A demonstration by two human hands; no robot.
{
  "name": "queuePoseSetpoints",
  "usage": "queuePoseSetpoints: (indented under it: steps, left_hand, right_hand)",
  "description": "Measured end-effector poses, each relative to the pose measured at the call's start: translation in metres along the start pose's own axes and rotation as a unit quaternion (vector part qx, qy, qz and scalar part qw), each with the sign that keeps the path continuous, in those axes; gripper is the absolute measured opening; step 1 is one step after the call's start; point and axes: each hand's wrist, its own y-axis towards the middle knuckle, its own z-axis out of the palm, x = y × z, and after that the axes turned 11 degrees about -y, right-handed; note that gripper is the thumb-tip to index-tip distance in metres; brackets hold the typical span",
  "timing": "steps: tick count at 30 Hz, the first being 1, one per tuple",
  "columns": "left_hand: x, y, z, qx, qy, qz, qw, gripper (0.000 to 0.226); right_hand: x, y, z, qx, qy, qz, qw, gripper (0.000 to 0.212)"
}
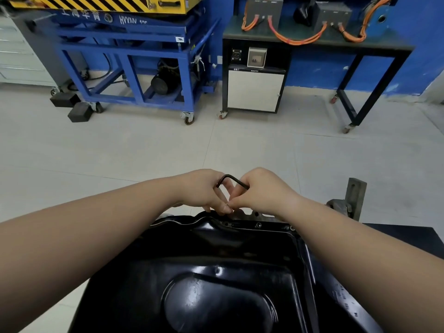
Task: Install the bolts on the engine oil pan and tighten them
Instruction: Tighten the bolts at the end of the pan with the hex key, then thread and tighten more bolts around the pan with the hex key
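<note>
Your left hand (204,192): grips key (231,179)
Your right hand (260,191): seems to pinch key's other end
Blocked: far rim of pan (216,272)
Far left: blue cart (134,68)

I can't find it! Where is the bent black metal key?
In the head view's middle, the bent black metal key sits between the left hand and right hand, above the far rim of the shiny black oil pan.

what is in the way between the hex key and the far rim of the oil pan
Only the person's own fingers: the left hand and right hand hold the hex key above the oil pan rim. Nothing else visible.
</note>
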Motion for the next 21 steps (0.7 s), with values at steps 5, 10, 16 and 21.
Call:
queuePoseSetpoints:
  steps: [5,10,16,21]
  left_hand:
    - [0.005,0.001,-0.017,-0.068,0.098,-0.018,0.993,0.022]
    - [0.022,0.0,-0.019,-0.081,0.09,-0.048,0.992,0.019]
    - [0.02,0.002,-0.014,-0.059,0.142,-0.018,0.988,0.017]
    - [0.024,0.003,-0.009,0.002,0.106,-0.002,0.994,0.017]
  right_hand:
    - [0.0,-0.003,0.008,0.022,-0.117,-0.031,0.992,0.013]
    - [0.003,-0.007,0.015,0.021,-0.185,-0.063,0.98,0.009]
    - [0.008,-0.007,0.015,0.026,-0.224,-0.077,0.971,0.008]
    - [0.012,-0.001,0.013,0.055,-0.217,-0.07,0.972,0.03]
